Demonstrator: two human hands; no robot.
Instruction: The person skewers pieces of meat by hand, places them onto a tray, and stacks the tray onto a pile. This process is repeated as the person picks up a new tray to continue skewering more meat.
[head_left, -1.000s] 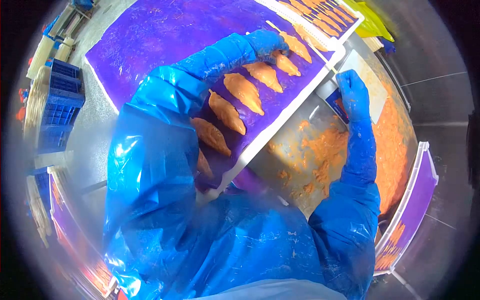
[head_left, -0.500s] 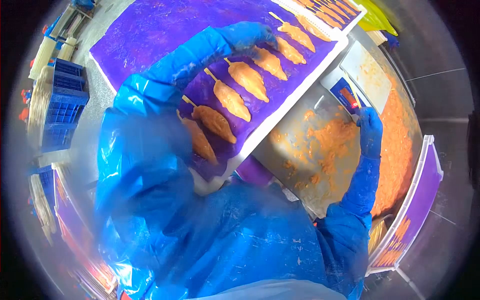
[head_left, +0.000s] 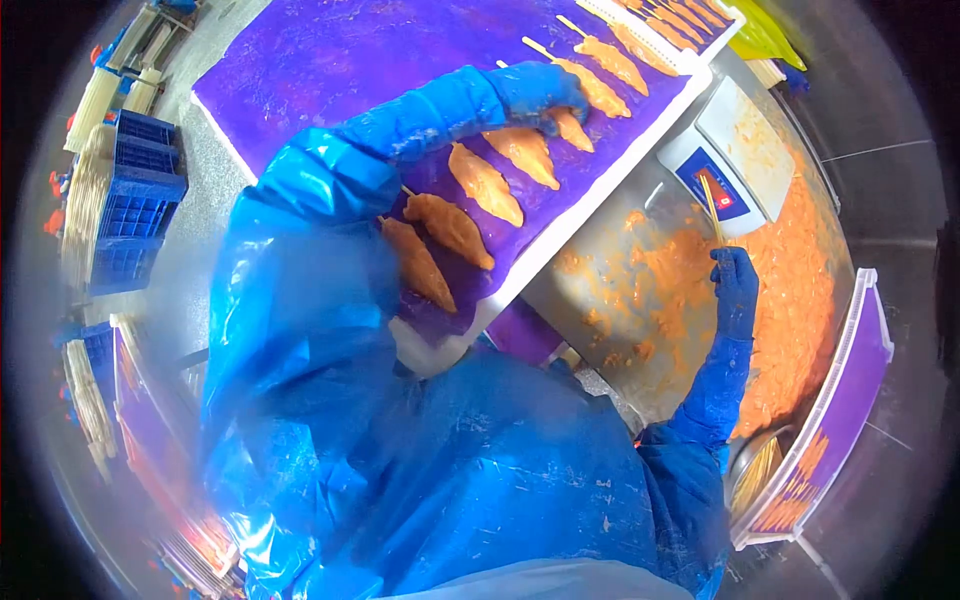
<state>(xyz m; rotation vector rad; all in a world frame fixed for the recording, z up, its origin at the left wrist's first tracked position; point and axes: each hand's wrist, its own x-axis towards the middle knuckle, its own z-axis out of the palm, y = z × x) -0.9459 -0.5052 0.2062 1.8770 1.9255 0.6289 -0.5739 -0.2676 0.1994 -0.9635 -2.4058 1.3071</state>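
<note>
- The left hand (head_left: 540, 90), in a blue glove, lies at 12 o'clock on the purple tray with a white rim (head_left: 330, 60). Its fingers curl over one of the orange paste-coated skewers (head_left: 485, 183); how tightly they grip cannot be told.
- The right hand (head_left: 735, 285), at 3 o'clock, pinches a thin bare wooden stick (head_left: 710, 205) upright over the steel tub of orange paste (head_left: 640, 290), beside the white digital scale (head_left: 735, 150).
- Judgement: set each piece parallel to its neighbours without touching them, and hold the stick low for control.
</note>
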